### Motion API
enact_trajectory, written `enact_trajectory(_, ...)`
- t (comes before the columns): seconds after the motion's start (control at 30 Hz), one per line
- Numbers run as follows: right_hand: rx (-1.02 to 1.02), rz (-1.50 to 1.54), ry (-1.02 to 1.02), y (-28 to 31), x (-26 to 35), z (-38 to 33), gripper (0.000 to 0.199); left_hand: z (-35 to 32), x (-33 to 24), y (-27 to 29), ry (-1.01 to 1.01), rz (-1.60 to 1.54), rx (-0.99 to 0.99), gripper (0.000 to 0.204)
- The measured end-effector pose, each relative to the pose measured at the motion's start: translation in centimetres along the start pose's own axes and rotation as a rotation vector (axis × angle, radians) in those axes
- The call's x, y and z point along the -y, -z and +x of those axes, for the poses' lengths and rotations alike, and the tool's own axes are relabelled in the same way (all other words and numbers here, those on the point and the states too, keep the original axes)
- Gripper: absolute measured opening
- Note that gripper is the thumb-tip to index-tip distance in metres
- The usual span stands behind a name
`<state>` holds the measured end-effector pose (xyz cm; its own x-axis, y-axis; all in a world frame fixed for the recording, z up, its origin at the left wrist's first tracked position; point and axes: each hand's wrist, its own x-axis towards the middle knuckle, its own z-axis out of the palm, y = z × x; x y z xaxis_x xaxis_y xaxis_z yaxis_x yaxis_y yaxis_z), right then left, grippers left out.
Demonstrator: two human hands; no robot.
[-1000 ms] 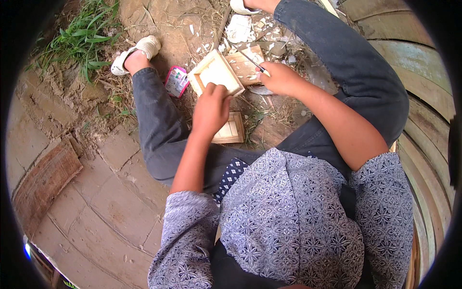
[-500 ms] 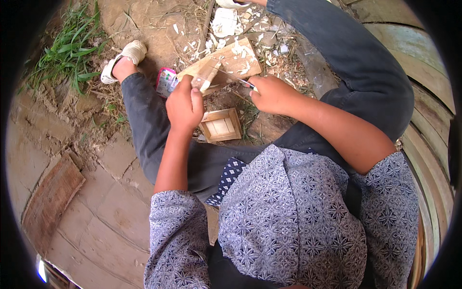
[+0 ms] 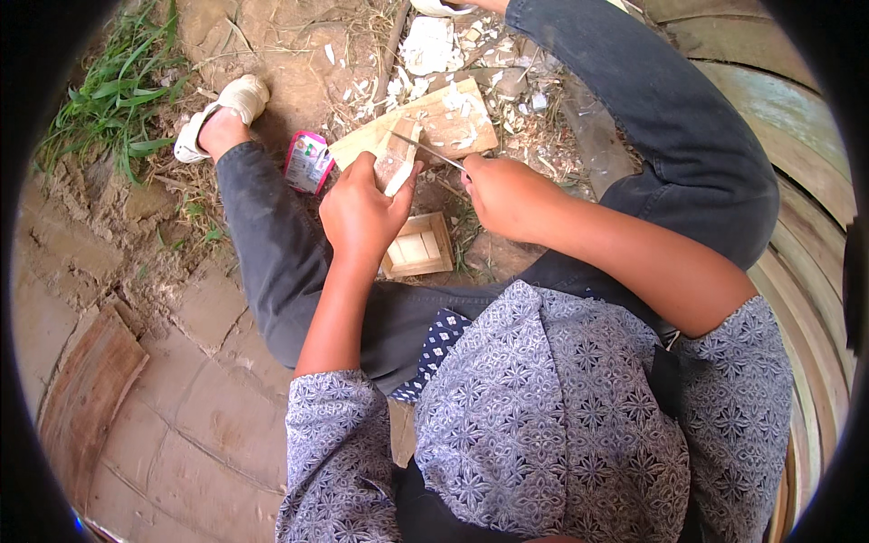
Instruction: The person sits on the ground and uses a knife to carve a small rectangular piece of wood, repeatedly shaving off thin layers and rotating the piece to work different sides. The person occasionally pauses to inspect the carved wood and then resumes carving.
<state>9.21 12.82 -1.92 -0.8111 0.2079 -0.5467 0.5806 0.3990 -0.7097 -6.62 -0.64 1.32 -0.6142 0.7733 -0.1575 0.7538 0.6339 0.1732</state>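
Observation:
My left hand is closed around a small pale piece of wood, thumb along its near side. In my right hand is a knife, gripped by its handle, which the fingers mostly cover. Its thin blade points up and left, and the tip reaches across the far end of the wood piece. Just beyond both hands lies a flat wooden board scattered with shavings. Below the wood piece, close to my left wrist, sits a small wooden frame with pale slats inside.
A pink-edged packet lies on the dirt left of the board. Wood shavings and a white crumpled scrap cover the ground beyond. My bent legs flank the work. Grass grows at the far left; curved planks line the right.
The blade has moved left and up over the far end of the wood piece. Both hands have come slightly nearer to me, and the wood piece is tilted more upright.

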Motion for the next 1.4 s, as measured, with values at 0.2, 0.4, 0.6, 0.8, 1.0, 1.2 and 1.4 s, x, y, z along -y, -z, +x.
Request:
enact_trajectory(0.2,0.027,-0.118,-0.075,0.7,2.2,0.8,0.022,1.0,1.3,-0.7,0.029,-0.09,-0.048,0.057)
enact_trajectory(0.4,0.093,-0.191,-0.179,0.8,3.5,3.7,0.03,1.8,1.7,0.1,0.093,-0.101,0.036,0.056)
enact_trajectory(0.6,0.085,-0.201,-0.198,-1.1,0.3,6.9,0.026,1.1,1.1,-0.7,0.043,-0.096,-0.039,0.054)
enact_trajectory(0.8,0.017,-0.075,-0.091,1.4,0.6,4.4,0.022,1.1,1.0,0.3,0.117,-0.133,0.015,0.056)
enact_trajectory(1.0,0.092,-0.147,-0.077,0.6,1.6,2.5,0.022,0.9,1.4,-0.8,0.026,-0.068,-0.102,0.054)
enact_trajectory(1.2,0.076,-0.179,-0.12,-0.1,1.9,4.1,0.034,1.4,1.1,-0.9,0.074,-0.094,-0.085,0.054)
enact_trajectory(1.4,0.082,-0.242,-0.145,0.3,3.9,7.1,0.024,1.4,0.7,-0.2,0.106,-0.105,-0.055,0.053)
